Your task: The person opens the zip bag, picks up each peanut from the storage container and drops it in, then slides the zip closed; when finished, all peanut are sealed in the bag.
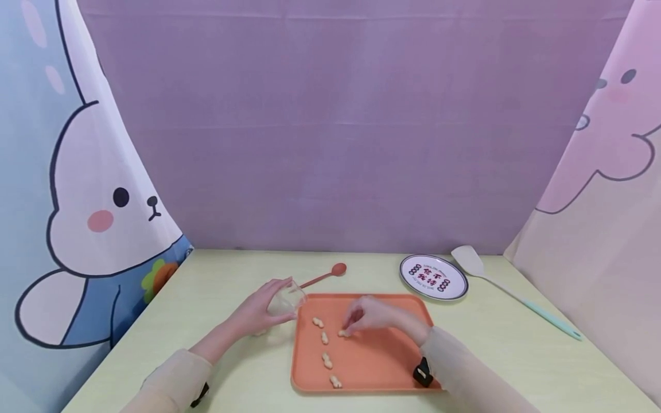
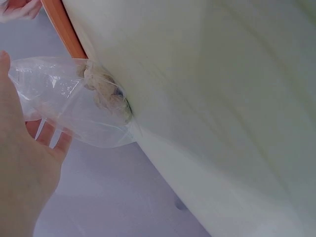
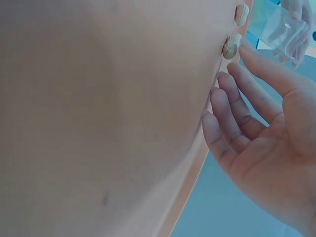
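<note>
My left hand (image 1: 265,307) holds a clear plastic bag (image 2: 64,94) left of the orange tray (image 1: 379,367), thumb and fingers on either side of it. Several peanuts (image 2: 106,89) in their shells lie at the bag's bottom, close over the table. Over the tray, my right hand (image 1: 372,314) reaches down with its fingertips pinching a peanut (image 3: 231,46) at the tray's surface. Left of that hand, a column of unshelled peanuts (image 1: 327,360) runs from the back of the tray to its front edge.
A red spoon (image 1: 338,269) lies behind the tray, partly behind the bag. A white plate (image 1: 434,278) with red lettering sits at the back right. Beside it lies a spatula (image 1: 470,261) with a mint handle. A purple curtain (image 1: 330,132) closes off the table's back.
</note>
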### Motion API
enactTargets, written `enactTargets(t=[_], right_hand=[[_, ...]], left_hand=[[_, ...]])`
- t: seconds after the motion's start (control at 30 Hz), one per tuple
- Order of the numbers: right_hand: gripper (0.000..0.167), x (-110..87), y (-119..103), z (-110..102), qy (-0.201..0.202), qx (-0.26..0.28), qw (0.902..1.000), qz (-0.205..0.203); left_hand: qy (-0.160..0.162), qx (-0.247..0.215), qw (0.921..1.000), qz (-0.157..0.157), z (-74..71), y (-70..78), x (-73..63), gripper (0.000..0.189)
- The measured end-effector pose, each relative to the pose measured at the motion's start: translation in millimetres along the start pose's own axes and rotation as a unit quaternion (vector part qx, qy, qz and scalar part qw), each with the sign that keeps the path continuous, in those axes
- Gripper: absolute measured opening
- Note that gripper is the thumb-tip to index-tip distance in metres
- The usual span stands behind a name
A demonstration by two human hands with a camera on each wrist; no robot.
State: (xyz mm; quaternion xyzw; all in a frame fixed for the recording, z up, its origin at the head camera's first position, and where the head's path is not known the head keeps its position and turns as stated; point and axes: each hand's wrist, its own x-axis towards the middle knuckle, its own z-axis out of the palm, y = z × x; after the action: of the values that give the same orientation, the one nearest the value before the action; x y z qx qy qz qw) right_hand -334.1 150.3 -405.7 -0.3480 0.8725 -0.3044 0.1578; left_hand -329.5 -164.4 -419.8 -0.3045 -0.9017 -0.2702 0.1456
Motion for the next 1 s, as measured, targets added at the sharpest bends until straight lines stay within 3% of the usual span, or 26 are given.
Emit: enactTargets(t=[0.23,0.67,1.0], right_hand=[[0.007,-0.9,-3.3,-2.3,-0.018,0.004,0.9998,-0.006],[0.004,0.2,6.5,-1.2,0.041,0.008,0.9991,0.0],[0.009,-0.6,3.4,-2.1,0.033,0.005,0.9993,0.017]], left_hand=[[0.001,-0.002,1.0,0.0,-1.2,0.9,-0.3,0.08],[0.002,0.004,1.0,0.003,-1.5,1.3,-1.1,0.079],[0.01,0.001,0.9999,0.005,-1.2,1.6,-0.8,0.079]])
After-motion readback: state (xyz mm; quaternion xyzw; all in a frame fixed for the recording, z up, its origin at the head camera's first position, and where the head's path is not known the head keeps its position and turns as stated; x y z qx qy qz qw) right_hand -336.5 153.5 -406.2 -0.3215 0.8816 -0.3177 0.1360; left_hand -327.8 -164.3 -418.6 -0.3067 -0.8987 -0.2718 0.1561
